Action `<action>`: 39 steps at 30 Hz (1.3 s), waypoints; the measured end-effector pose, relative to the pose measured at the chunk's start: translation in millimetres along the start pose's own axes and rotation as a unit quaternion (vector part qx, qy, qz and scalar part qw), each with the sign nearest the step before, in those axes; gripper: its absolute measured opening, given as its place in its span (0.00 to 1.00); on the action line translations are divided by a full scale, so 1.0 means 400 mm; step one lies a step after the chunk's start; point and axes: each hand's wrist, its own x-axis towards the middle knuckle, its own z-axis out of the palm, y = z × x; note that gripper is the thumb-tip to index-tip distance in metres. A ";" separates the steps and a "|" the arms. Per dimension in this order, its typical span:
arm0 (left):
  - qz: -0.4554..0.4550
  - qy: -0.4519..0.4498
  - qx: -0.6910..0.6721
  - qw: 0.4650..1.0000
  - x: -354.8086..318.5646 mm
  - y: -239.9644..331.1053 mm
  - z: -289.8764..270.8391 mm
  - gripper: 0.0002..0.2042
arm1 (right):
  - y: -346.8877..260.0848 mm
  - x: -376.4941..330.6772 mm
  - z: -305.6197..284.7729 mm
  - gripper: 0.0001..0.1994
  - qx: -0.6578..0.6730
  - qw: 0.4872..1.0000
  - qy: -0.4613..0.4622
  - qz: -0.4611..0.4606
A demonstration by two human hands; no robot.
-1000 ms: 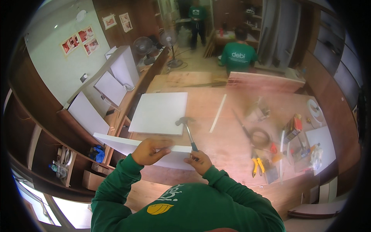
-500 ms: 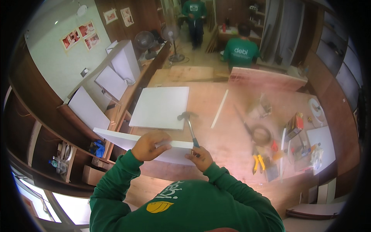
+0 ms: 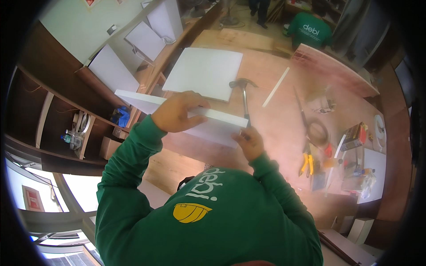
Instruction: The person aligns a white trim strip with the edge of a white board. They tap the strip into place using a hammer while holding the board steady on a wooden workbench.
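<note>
A white panel (image 3: 213, 131) stands on its long edge at the near side of the workbench, its narrow top edge facing up. Across that edge lies my left hand (image 3: 181, 111), thumb on the near side and fingers curled toward the far side, gripping it. Close by the panel's right end, my right hand (image 3: 250, 142) is closed round the lower handle of a claw hammer (image 3: 244, 95). The hammer head points away from me, beside the corner of a flat white board (image 3: 202, 73). Part of the handle is hidden by my fingers.
On the right of the workbench (image 3: 275, 128) lie yellow-handled pliers (image 3: 306, 164), a brown tape roll (image 3: 317, 131), a box (image 3: 355, 136) and bottles. A white strip (image 3: 276, 86) lies mid-bench. A reddish board (image 3: 335, 68) stands beyond it, near a seated person (image 3: 310, 30).
My view has tilted down and shifted, so the bench sits higher in the picture. Both hands keep their places on the panel and the hammer. The standing person has mostly left the view.
</note>
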 end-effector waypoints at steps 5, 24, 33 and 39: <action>-0.010 0.022 -0.046 0.999 -0.030 0.011 -0.013 0.13 | -0.009 -0.003 0.007 0.18 -0.006 1.000 -0.021 -0.014; 0.047 -0.097 0.067 0.992 0.114 0.011 -0.017 0.02 | 0.015 0.000 0.020 0.22 0.030 0.999 -0.013 0.006; 0.038 -0.132 0.005 0.991 0.143 -0.003 -0.022 0.02 | 0.005 0.005 0.009 0.22 0.016 0.999 -0.022 0.019; -0.016 -0.275 0.006 0.961 0.202 0.018 -0.042 0.05 | 0.028 0.001 0.019 0.19 0.044 0.999 -0.011 0.023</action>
